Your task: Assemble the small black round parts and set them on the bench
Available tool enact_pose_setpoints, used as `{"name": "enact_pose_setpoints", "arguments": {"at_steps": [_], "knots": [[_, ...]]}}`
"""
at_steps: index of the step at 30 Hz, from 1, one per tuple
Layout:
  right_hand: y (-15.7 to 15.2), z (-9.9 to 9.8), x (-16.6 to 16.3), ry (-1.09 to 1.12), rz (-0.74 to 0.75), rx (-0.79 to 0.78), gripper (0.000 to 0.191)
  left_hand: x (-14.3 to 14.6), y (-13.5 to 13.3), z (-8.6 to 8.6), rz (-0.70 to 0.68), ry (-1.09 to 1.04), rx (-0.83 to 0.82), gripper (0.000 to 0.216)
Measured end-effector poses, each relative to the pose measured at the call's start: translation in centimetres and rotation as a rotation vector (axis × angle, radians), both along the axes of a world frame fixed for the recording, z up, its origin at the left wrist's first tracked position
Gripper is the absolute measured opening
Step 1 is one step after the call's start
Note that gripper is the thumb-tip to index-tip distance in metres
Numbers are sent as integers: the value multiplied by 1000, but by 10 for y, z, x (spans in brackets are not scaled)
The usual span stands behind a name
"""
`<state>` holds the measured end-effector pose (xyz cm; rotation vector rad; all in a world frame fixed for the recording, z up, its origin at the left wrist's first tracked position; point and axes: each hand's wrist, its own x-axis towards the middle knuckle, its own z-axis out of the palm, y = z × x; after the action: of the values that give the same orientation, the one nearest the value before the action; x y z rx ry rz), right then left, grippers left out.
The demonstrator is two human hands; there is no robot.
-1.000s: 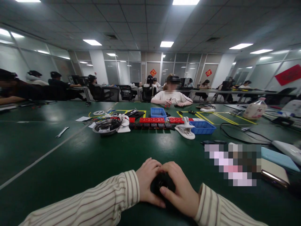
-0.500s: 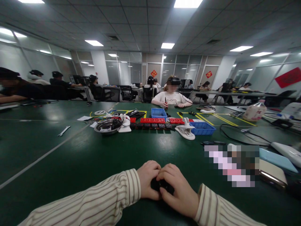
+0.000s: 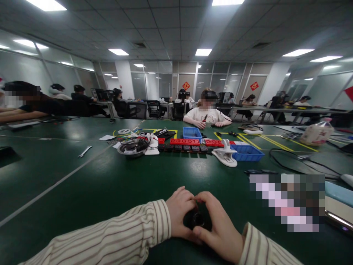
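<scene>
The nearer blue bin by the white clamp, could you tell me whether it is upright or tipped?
Upright: the blue bin sits flat with its rim upward.

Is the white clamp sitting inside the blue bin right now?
No, the white clamp lies on the green table, just left of the blue bin.

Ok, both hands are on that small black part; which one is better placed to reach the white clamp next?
Probably the right hand: the white clamp lies ahead and to the right of the small black part, nearer that side. The left hand would have to cross over.
</scene>
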<state>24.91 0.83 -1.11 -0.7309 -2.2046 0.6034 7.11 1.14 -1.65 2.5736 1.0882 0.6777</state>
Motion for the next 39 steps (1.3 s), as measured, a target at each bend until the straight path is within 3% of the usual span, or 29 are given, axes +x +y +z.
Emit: {"name": "enact_pose_setpoints", "arguments": {"at_steps": [4,9,16,19,24,31,39], "knots": [[1,1,-4,-144,-115,-19,30,0,3,-7,19,16,53,48],[-2,7,-7,-232,-88,12,10,0,6,-7,29,49,78,50],[-8,14,-4,-199,70,-19,26,-1,4,-4,5,11,14,34],[-7,13,-2,-176,108,-27,28,0,2,-3,17,20,14,42],[-3,5,-1,-74,47,0,30,2,1,-2,73,43,2,65],[0,4,-5,-187,-116,-36,16,-2,5,-3,31,74,19,47],[-3,10,-5,-150,3,-11,17,-3,8,-1,-2,101,-63,43]]}}
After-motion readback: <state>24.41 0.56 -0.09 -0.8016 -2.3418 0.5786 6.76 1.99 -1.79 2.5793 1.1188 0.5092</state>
